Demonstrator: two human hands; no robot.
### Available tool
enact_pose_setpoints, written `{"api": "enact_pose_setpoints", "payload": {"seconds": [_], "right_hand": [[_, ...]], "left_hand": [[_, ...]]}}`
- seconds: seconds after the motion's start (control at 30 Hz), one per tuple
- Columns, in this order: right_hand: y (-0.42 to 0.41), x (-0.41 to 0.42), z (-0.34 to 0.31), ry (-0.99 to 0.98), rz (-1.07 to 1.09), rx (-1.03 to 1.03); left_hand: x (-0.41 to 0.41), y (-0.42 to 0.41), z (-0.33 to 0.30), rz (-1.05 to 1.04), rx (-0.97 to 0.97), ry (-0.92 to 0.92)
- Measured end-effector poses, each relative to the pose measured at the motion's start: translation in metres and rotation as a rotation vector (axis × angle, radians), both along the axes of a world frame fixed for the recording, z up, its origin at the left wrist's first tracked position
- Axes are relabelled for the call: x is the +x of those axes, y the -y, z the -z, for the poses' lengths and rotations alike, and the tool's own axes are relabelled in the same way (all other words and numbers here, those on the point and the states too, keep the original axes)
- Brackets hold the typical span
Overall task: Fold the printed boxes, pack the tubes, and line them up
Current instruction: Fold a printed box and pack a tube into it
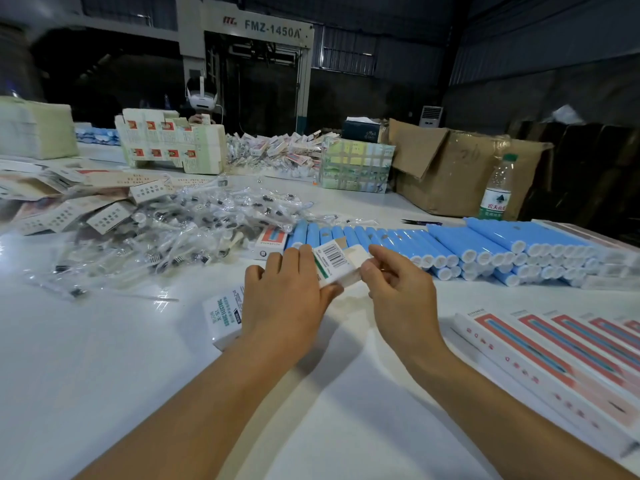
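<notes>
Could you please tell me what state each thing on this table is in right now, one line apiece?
Printed box: held off the table by both hands, end flap not yet tucked.
Left hand: grips the box body.
Right hand: pinches the end flap.
Blue tubes: stacked lying down, unpacked.
Finished boxes: closed, lined up flat.
Water bottle: upright, capped.
Cardboard carton: flap open.

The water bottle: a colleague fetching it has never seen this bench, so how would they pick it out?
Start at the big open cardboard carton at the far right of the white table. The water bottle stands upright just in front of it, behind the stacked blue tubes. It is the only clear, green-capped, green-labelled bottle there.
</notes>
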State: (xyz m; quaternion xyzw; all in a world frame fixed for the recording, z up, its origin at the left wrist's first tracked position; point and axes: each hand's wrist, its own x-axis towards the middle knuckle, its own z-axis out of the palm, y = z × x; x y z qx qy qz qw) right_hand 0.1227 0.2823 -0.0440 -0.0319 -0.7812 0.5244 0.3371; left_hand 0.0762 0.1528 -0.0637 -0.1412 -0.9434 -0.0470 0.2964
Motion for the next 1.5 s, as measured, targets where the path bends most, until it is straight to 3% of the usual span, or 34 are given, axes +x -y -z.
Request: {"api": "enact_pose_setpoints", "payload": {"seconds": [0.3,0.77,0.97,1.13,1.2,1.27,1.3,1.43,1.47,1.5], "right_hand": [[0.002,-0.006,0.008,0.101,-0.099,-0.195],[0.000,-0.013,0.012,0.162,-0.072,-0.186],[0.006,-0.013,0.010,0.233,-0.126,-0.308],[-0.005,-0.012,0.007,0.067,0.089,-0.025],[-0.009,-0.012,0.002,0.116,-0.030,-0.363],[-0.007,-0.011,-0.001,0.241,-0.377,-0.897],[-0.006,-0.011,-0.003,0.269,-0.496,-1.068],[-0.009,-0.017,0.000,0.190,-0.486,-1.129],[-0.006,-0.018,0.002,0.169,-0.432,-1.049],[-0.002,-0.016,0.003,0.166,-0.332,-0.842]], "left_hand": [[-0.002,-0.004,0.004,0.003,-0.054,-0.015],[0.010,-0.014,0.004,0.076,-0.139,-0.011],[0.013,-0.014,0.005,0.070,-0.130,0.003],[0.012,-0.011,0.000,0.069,-0.018,-0.031],[0.012,-0.012,-0.001,0.069,0.022,-0.050],[0.013,-0.014,0.001,0.080,0.027,-0.054],[0.013,-0.014,0.002,0.089,0.024,-0.048],[0.012,-0.012,0.004,0.089,0.024,-0.067],[0.013,-0.013,0.004,0.088,0.014,-0.068],[0.015,-0.015,0.003,0.094,0.004,-0.064]]}}
